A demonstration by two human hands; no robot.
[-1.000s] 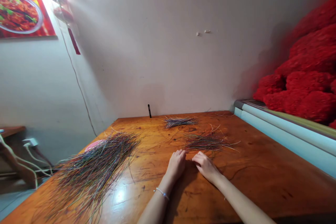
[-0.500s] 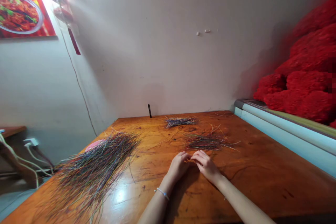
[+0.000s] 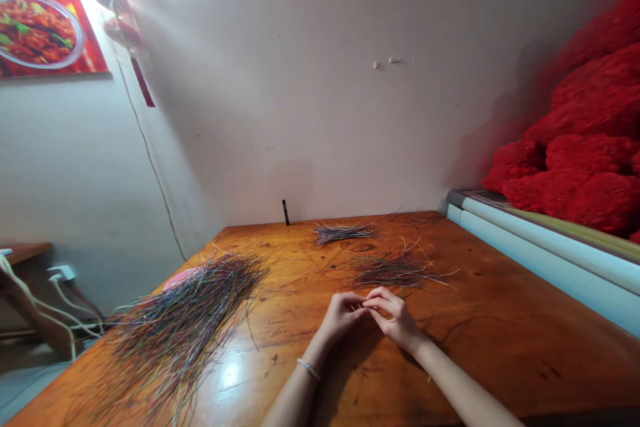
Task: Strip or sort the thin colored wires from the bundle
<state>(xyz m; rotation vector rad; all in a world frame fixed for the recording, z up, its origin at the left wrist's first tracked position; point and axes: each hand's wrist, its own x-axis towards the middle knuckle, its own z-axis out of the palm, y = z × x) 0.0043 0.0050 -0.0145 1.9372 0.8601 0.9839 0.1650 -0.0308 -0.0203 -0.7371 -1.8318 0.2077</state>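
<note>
My left hand [image 3: 343,315] and my right hand [image 3: 395,320] meet at the fingertips above the wooden table [image 3: 400,387]. Both are closed in a pinch; whatever lies between the fingertips is too small to make out. Just beyond them is a loose bundle of reddish, dark wires [image 3: 393,271]. Farther back, near the wall, sits a smaller bundle of bluish-grey wires [image 3: 345,233]. A large heap of thin multicoloured wires [image 3: 190,320] spreads over the table's left side, partly covering a pink object [image 3: 183,277].
A black marker [image 3: 285,212] stands upright at the table's back edge. Along the right side runs a pale blue and white ledge [image 3: 545,260] with red fluffy bundles [image 3: 585,173] piled on it. A white power socket [image 3: 62,273] with cables is at the far left.
My fingers have shifted slightly, with the thumbs now more spread from the index fingers and gaps visible inside both pinches. The bundles have stayed in place.
</note>
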